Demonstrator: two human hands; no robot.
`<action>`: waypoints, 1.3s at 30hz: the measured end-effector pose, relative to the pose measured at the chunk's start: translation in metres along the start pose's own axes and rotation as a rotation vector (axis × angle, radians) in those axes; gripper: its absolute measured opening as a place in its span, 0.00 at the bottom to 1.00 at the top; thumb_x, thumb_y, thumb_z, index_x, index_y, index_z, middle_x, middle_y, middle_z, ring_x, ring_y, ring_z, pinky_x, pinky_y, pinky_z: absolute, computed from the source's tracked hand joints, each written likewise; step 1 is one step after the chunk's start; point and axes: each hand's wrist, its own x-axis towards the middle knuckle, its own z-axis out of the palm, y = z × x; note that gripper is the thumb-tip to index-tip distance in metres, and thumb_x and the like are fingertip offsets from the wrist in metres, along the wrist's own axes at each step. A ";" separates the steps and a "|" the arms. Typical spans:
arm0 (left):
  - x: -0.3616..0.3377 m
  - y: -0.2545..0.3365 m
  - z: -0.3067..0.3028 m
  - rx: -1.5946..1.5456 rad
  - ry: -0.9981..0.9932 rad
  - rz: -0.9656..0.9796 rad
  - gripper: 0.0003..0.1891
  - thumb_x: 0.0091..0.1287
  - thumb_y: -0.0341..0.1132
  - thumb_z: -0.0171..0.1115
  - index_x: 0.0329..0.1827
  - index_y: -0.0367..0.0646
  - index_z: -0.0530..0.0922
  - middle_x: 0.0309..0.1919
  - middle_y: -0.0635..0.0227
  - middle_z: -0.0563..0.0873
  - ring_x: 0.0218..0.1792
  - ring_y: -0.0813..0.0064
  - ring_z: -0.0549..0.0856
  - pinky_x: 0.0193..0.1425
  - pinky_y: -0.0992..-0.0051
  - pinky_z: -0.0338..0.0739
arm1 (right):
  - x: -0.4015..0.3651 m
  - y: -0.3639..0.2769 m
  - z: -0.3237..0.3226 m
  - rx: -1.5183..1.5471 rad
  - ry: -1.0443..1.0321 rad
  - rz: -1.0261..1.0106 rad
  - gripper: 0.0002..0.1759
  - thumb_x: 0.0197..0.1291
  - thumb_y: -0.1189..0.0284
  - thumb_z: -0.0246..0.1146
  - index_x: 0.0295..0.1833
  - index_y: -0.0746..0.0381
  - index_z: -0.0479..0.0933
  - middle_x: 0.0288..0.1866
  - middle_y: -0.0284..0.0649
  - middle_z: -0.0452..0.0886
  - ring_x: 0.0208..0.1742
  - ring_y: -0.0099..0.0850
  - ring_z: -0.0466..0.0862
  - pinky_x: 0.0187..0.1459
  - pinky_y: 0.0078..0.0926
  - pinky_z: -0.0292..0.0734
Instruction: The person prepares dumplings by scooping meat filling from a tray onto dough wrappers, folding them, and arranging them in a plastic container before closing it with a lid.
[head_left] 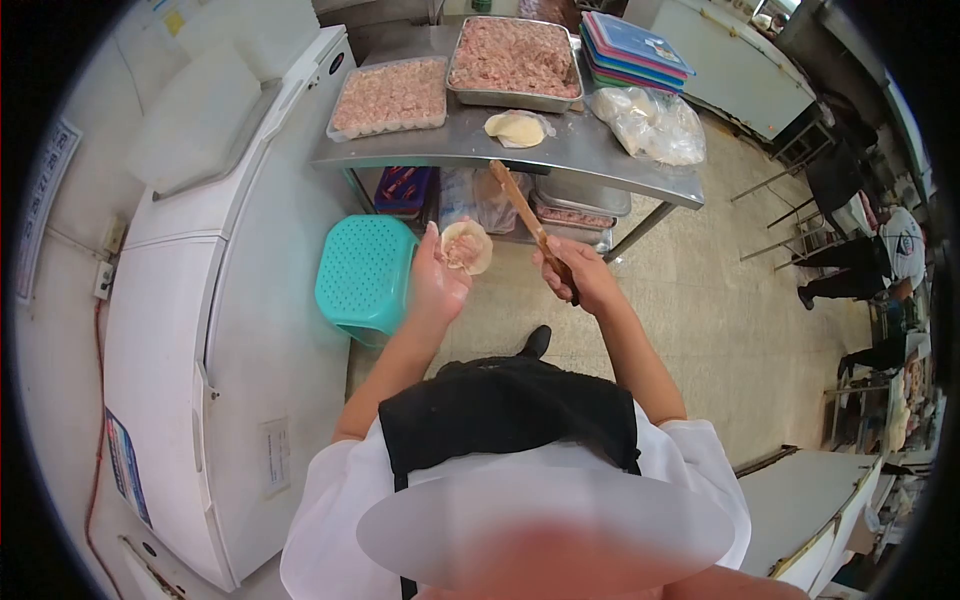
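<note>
My left hand [437, 282] holds a round dumpling wrapper [483, 246] with pinkish minced meat on it, in front of the steel table. In my right hand [585, 275] is a flat wooden spatula [520, 207], gripped by its dark handle, its blade pointing up toward the table edge. The two hands are apart. Beyond them, a stack of pale wrappers [518, 129] lies on plastic near the table's front edge. A deep metal tray [512, 99] of minced meat stands behind it. To its left is a clear plastic tray [388, 131] filled with pinkish meat pieces.
On the steel table [455, 150] are a plastic bag [655, 125] with pale contents and a stack of coloured lids [635, 55]. A turquoise stool [367, 272] stands at left, beside a white freezer [270, 270]. Another person [900, 245] is far right.
</note>
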 end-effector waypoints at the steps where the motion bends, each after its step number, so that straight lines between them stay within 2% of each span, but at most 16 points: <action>1: 0.000 0.004 -0.001 0.002 -0.018 0.006 0.26 0.74 0.49 0.51 0.59 0.31 0.74 0.52 0.56 0.82 0.56 0.61 0.80 0.66 0.61 0.71 | 0.002 0.000 0.000 -0.007 -0.006 -0.003 0.21 0.72 0.54 0.51 0.40 0.60 0.77 0.18 0.29 0.69 0.13 0.17 0.63 0.15 0.16 0.56; 7: -0.003 0.014 -0.004 -0.018 -0.036 0.021 0.27 0.73 0.49 0.52 0.60 0.30 0.73 0.53 0.56 0.82 0.56 0.57 0.80 0.66 0.59 0.72 | 0.004 0.001 0.008 -0.015 -0.019 -0.008 0.22 0.72 0.54 0.50 0.41 0.61 0.77 0.19 0.29 0.69 0.13 0.17 0.63 0.16 0.16 0.56; 10: -0.009 0.014 0.002 0.021 0.040 0.034 0.23 0.76 0.47 0.47 0.57 0.34 0.74 0.49 0.59 0.82 0.54 0.66 0.80 0.64 0.63 0.71 | 0.004 0.000 0.013 -0.041 -0.031 -0.013 0.22 0.72 0.53 0.50 0.41 0.61 0.77 0.19 0.29 0.69 0.13 0.17 0.63 0.16 0.17 0.56; 13: -0.015 0.014 0.002 0.018 0.003 0.051 0.23 0.76 0.47 0.46 0.57 0.34 0.74 0.50 0.59 0.82 0.54 0.66 0.80 0.64 0.63 0.71 | 0.003 0.001 0.015 -0.072 -0.031 0.007 0.22 0.72 0.53 0.50 0.41 0.61 0.77 0.19 0.29 0.69 0.13 0.17 0.63 0.16 0.16 0.56; 16: -0.010 0.016 -0.011 -0.014 -0.046 0.032 0.26 0.73 0.48 0.52 0.61 0.31 0.72 0.55 0.55 0.81 0.59 0.58 0.78 0.68 0.60 0.70 | 0.002 -0.001 0.017 -0.078 -0.036 0.010 0.22 0.72 0.53 0.50 0.41 0.61 0.77 0.19 0.29 0.69 0.13 0.17 0.63 0.17 0.16 0.56; 19: -0.011 0.013 -0.013 -0.007 -0.012 0.061 0.27 0.73 0.48 0.52 0.62 0.30 0.71 0.55 0.55 0.80 0.59 0.59 0.78 0.68 0.60 0.69 | 0.002 0.000 0.016 -0.078 -0.029 0.014 0.23 0.72 0.52 0.50 0.41 0.61 0.78 0.19 0.29 0.68 0.13 0.17 0.62 0.17 0.16 0.55; 25: -0.016 0.017 -0.004 -0.098 -0.101 0.018 0.28 0.73 0.49 0.51 0.63 0.30 0.70 0.57 0.56 0.79 0.60 0.60 0.77 0.69 0.60 0.69 | -0.002 -0.003 0.017 -0.157 0.030 -0.006 0.25 0.71 0.50 0.51 0.42 0.61 0.80 0.18 0.28 0.67 0.15 0.17 0.60 0.17 0.16 0.52; 26: -0.018 0.017 0.005 -0.026 -0.006 0.047 0.28 0.73 0.53 0.49 0.60 0.33 0.72 0.53 0.58 0.80 0.58 0.63 0.78 0.66 0.63 0.70 | -0.003 -0.003 0.015 -0.177 0.037 -0.012 0.25 0.71 0.50 0.51 0.43 0.61 0.80 0.18 0.28 0.67 0.15 0.17 0.60 0.17 0.16 0.52; 27: -0.019 0.018 0.008 -0.032 -0.004 0.044 0.28 0.73 0.53 0.50 0.60 0.33 0.72 0.53 0.58 0.80 0.58 0.63 0.78 0.66 0.63 0.70 | -0.004 -0.003 0.014 -0.197 0.043 -0.018 0.25 0.71 0.50 0.51 0.43 0.61 0.81 0.18 0.28 0.67 0.15 0.17 0.60 0.18 0.16 0.52; 39: -0.014 0.017 0.004 -0.035 0.004 0.024 0.26 0.73 0.50 0.52 0.59 0.33 0.73 0.53 0.58 0.81 0.57 0.62 0.79 0.66 0.61 0.70 | -0.005 0.003 0.013 -0.243 0.002 -0.039 0.18 0.71 0.57 0.55 0.45 0.61 0.81 0.19 0.26 0.66 0.19 0.15 0.61 0.20 0.16 0.54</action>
